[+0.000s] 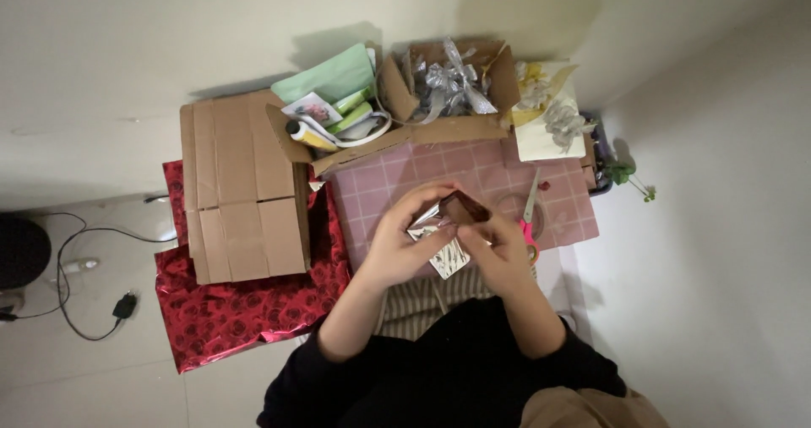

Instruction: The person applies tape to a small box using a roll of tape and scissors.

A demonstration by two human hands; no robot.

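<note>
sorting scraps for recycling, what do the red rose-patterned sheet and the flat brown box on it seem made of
The red rose-patterned sheet looks like metallic foil wrapping paper: it glints and creases sharply. The flat brown box looks like matte corrugated cardboard, with folded flaps and dull fold lines.

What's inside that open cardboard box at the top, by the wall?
In the box: shiny silver ribbon bows filling the opening. Anything beneath the bows is covered, so it cannot be told. Beside it, another open box holds green paper, tubes and a small photo.
</note>
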